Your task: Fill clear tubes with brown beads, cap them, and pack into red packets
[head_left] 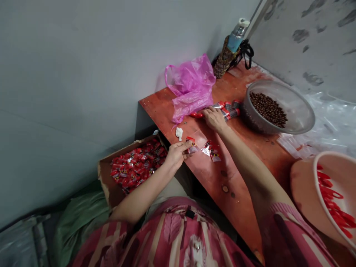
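My left hand (175,156) pinches a small red and clear plastic packet (192,146) between thumb and fingers at the table's edge. More packets of this kind (213,151) lie flat on the table just right of it. Further back, my right hand (214,118) rests among red-ended tubes with dark contents (228,110), beside a pink plastic bag (193,81). Its fingers are bent and close together, and whatever is under their tips is hidden. Below my left forearm, a cardboard box (103,178) holds many red packets (136,165).
A translucent bowl (303,111) of brown beads (268,109) stands on the orange-red table (200,170). At right are clear plastic bags (330,126) and a pink tub (303,181) with red plastic pieces (332,204). A bottle (236,37) stands at the back; white crumpled tissue (179,133) lies near my left hand.
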Motion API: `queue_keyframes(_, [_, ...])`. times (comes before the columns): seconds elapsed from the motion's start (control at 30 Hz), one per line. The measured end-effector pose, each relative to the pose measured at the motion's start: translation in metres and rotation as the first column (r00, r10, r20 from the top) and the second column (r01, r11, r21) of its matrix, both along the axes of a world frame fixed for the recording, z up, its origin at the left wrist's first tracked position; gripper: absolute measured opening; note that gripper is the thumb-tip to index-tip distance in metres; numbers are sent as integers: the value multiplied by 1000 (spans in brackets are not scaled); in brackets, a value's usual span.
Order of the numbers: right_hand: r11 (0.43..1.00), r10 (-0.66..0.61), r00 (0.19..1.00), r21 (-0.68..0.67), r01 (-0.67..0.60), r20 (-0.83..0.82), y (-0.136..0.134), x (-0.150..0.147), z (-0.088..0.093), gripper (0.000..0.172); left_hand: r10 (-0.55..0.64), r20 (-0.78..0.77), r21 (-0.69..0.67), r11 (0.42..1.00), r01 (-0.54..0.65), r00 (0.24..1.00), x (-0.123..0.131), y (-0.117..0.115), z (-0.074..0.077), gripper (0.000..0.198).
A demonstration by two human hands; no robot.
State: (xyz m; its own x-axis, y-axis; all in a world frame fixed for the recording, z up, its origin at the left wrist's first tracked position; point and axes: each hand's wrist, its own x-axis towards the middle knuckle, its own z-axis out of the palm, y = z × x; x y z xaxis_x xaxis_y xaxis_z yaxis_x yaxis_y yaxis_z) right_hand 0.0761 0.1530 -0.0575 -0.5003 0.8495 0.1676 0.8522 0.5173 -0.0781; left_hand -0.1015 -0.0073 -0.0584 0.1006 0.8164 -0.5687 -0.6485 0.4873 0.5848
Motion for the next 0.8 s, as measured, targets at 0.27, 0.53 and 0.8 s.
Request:
queue_keyframes(0.27, [854,-466,434,-520,-5,-771,-147,15,22,30,170,195,-35,985,-166,966,12,7,-4,24])
queue_keyframes(0.53, [780,-611,197,-625,-14,-767,-225,-7,13,33,79,261,60,993,-98,962,47,-3,7,25])
queue_keyframes(0.8, [804,-587,94,-593,-47,-804,-234,-2,12,29,-42,172,258,966,-4,984,63,-15,14,35])
